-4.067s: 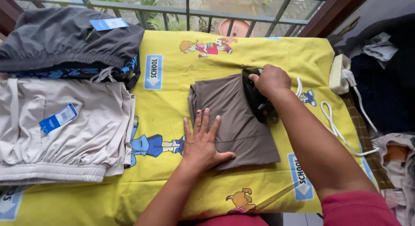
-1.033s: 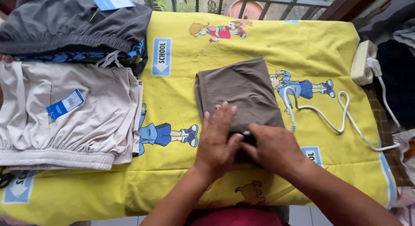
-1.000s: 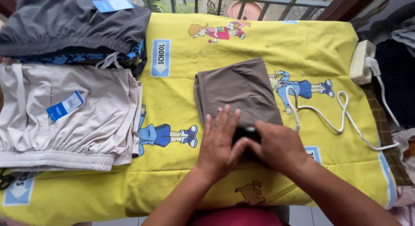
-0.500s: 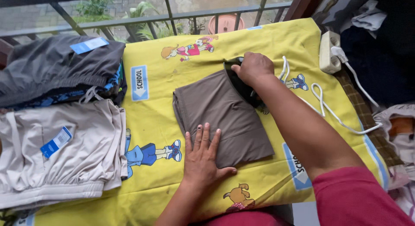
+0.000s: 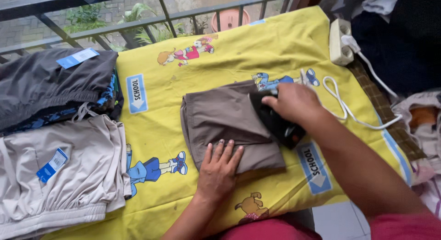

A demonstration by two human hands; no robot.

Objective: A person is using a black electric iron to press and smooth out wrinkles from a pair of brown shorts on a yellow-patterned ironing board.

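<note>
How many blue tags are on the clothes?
2. One blue tag lies on the dark grey shorts at the far left; the other blue tag is on the light beige shorts nearer the person. More may be hidden.

A folded brown garment point(image 5: 229, 125) of smooth, matt woven cloth lies on a yellow printed cotton-like sheet point(image 5: 257, 52), matt and lightly creased, with a black iron point(image 5: 275, 120) of glossy plastic on the garment's right side. At the sheet's left edge lie beige shorts point(image 5: 59, 171) of soft matt fabric and dark grey shorts point(image 5: 50, 84), each bearing a blue paper tag. A white plastic power strip point(image 5: 340, 36) and smooth white cord point(image 5: 344, 102) sit at the far right corner.
</note>
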